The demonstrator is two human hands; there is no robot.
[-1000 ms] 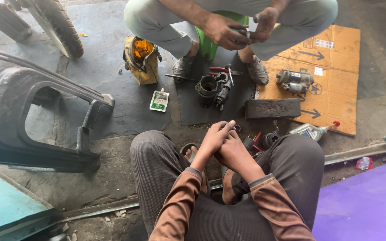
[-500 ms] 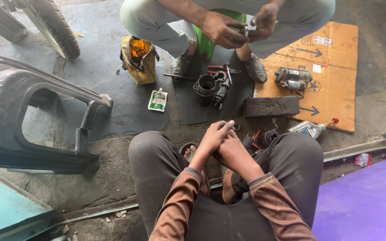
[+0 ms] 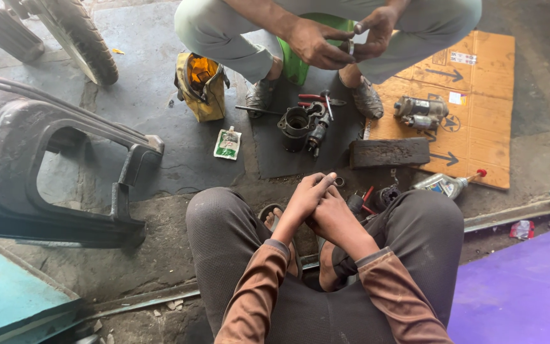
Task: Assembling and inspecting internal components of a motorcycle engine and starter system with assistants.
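Observation:
My left hand [image 3: 305, 199] and my right hand [image 3: 337, 220] are pressed together low between my knees, left fingers curled over the right hand. Anything between them is hidden. A small metal ring [image 3: 339, 181] lies on the ground at my left fingertips. Just right of my hands sit small dark parts with red-handled tools [image 3: 377, 196]. Opposite me another person squats and holds a small metal piece [image 3: 351, 46] between both hands.
On a black mat [image 3: 281, 162] lie a dark round housing [image 3: 295, 124] and red-handled pliers [image 3: 316, 99]. A motor unit [image 3: 421, 111] rests on cardboard [image 3: 479, 76]. A dark block [image 3: 389, 153], a bottle [image 3: 447, 185], a yellow bag [image 3: 202, 89], a sachet [image 3: 227, 143], a tipped black chair [image 3: 27, 159] and a tyre [image 3: 81, 41] surround them.
My hands stay together in the same place. The other person's hands have shifted a little while turning the small piece; the view has drifted slightly.

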